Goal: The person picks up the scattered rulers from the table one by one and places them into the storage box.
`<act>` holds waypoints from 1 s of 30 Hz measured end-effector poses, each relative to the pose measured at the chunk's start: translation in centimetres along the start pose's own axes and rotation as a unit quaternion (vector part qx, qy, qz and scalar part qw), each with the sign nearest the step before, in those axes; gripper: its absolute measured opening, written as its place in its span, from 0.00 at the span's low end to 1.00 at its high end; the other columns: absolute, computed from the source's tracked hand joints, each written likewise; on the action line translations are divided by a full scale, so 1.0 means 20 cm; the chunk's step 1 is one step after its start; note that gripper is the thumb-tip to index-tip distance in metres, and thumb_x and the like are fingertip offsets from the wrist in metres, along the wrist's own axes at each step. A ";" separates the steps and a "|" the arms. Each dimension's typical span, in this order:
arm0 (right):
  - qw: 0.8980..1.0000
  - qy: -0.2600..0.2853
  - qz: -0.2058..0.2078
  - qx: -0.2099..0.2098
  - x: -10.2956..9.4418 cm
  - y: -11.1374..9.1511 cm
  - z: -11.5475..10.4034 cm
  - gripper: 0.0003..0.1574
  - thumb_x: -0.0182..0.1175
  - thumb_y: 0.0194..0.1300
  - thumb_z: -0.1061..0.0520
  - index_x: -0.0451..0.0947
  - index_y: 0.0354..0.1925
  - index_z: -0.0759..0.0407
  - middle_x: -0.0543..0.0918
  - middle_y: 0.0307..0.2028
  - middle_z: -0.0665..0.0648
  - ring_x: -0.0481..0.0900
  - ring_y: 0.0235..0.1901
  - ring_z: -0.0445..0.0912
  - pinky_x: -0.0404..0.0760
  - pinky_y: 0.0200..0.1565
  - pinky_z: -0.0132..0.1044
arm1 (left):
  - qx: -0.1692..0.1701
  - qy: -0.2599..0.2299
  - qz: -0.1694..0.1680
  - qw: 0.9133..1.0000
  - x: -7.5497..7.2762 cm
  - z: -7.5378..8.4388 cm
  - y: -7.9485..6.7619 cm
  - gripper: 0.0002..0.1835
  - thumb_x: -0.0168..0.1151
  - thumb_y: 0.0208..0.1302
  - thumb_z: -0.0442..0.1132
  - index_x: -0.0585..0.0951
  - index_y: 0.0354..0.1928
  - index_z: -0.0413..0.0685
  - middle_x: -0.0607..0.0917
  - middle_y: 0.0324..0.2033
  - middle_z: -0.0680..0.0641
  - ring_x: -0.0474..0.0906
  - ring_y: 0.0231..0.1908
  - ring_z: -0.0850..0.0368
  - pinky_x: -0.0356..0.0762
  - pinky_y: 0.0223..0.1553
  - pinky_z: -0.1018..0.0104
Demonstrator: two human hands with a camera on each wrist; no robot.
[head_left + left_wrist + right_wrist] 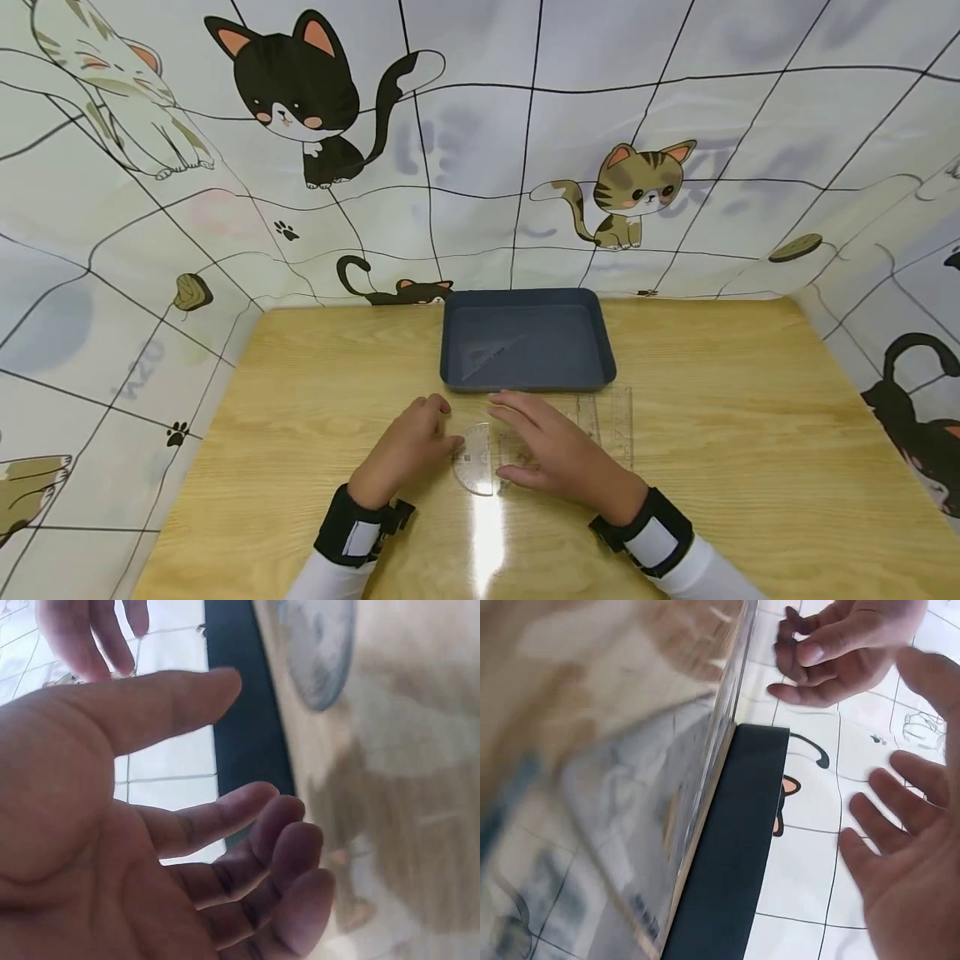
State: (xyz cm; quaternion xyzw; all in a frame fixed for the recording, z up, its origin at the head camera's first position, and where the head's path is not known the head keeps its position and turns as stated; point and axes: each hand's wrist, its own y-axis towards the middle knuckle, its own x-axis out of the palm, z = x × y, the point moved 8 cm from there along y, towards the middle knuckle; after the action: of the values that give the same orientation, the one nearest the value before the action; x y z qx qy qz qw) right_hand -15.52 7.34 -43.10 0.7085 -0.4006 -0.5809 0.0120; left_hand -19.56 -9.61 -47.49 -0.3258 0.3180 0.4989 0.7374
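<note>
We've 1 pale wood-grain desk (712, 433), 1 dark blue-grey rect. plastic tray (555, 342), 2 hands: right hand (558, 454) spread, left hand (408, 447) loosely bent; ≥1 clear straight plastic ruler (622, 425) nr the right, 1 clear triangular plastic set sq. (482, 359) in tray (print illegible), 1 clear semicirc. plastic protractor (475, 462) btwn hands on desk.

left hand (406, 448) opposite right hand (564, 454)

lt wood tbl (735, 433), bright glare (487, 533); white cat-print backdrop (472, 50) behind & both sides, blk grid (533, 83).
</note>
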 end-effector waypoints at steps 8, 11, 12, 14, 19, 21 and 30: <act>0.991 -0.031 -0.121 0.049 0.14 -0.01 0.02 0.58 0.67 0.50 0.31 0.64 0.68 0.63 0.71 0.65 0.59 0.66 0.64 0.51 0.71 0.62 0.46 | 0.042 0.003 -0.023 0.999 0.10 0.04 -0.01 0.33 0.77 0.47 0.47 0.72 0.48 0.35 0.70 0.34 0.44 0.70 0.31 0.52 0.75 0.35 0.56; 0.982 -0.056 -0.172 0.061 0.20 0.00 0.02 0.62 0.67 0.48 0.28 0.64 0.68 0.64 0.70 0.65 0.61 0.66 0.64 0.53 0.71 0.63 0.47 | 0.041 0.030 -0.014 0.999 0.12 0.05 -0.01 0.33 0.78 0.44 0.49 0.72 0.44 0.37 0.69 0.31 0.45 0.68 0.29 0.53 0.73 0.30 0.59; 0.979 -0.065 -0.183 0.064 0.22 0.01 0.02 0.63 0.66 0.47 0.27 0.63 0.69 0.65 0.70 0.65 0.61 0.66 0.64 0.54 0.71 0.62 0.47 | 0.038 0.037 -0.010 0.999 0.12 0.05 -0.01 0.32 0.78 0.44 0.50 0.71 0.43 0.37 0.68 0.31 0.45 0.67 0.28 0.53 0.72 0.29 0.59; 0.974 -0.086 -0.197 0.065 0.25 0.02 0.01 0.65 0.65 0.46 0.25 0.63 0.68 0.66 0.70 0.64 0.62 0.67 0.62 0.54 0.71 0.62 0.48 | 0.034 0.047 -0.007 0.998 0.13 0.05 -0.01 0.31 0.78 0.44 0.49 0.71 0.41 0.39 0.68 0.30 0.46 0.67 0.28 0.52 0.71 0.27 0.60; 0.969 -0.124 -0.203 0.061 0.29 0.06 0.01 0.64 0.63 0.44 0.22 0.66 0.64 0.66 0.72 0.56 0.61 0.70 0.52 0.53 0.75 0.54 0.45 | 0.030 0.049 -0.006 0.998 0.14 0.05 0.00 0.27 0.77 0.47 0.46 0.72 0.41 0.39 0.69 0.31 0.46 0.66 0.30 0.53 0.71 0.31 0.59; 0.969 -0.130 -0.202 0.058 0.31 0.08 0.02 0.64 0.63 0.43 0.22 0.68 0.63 0.66 0.72 0.53 0.60 0.69 0.48 0.52 0.77 0.50 0.44 | 0.033 0.043 -0.003 0.999 0.13 0.05 0.00 0.26 0.76 0.49 0.44 0.72 0.42 0.37 0.70 0.32 0.45 0.66 0.31 0.53 0.72 0.33 0.59; 0.962 -0.126 -0.224 0.090 0.35 0.12 0.07 0.63 0.66 0.37 0.21 0.71 0.57 0.65 0.71 0.47 0.59 0.67 0.43 0.51 0.76 0.45 0.44 | 0.046 0.006 0.002 0.999 0.12 0.04 -0.01 0.25 0.75 0.49 0.40 0.73 0.43 0.34 0.71 0.32 0.45 0.66 0.32 0.52 0.71 0.35 0.58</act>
State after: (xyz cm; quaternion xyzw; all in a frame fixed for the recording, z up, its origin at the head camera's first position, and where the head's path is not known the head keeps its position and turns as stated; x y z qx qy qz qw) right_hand -17.90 2.22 -48.09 0.6994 -0.2803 -0.6148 -0.2330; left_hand -18.59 -7.72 -48.88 -0.2941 0.3459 0.4836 0.7483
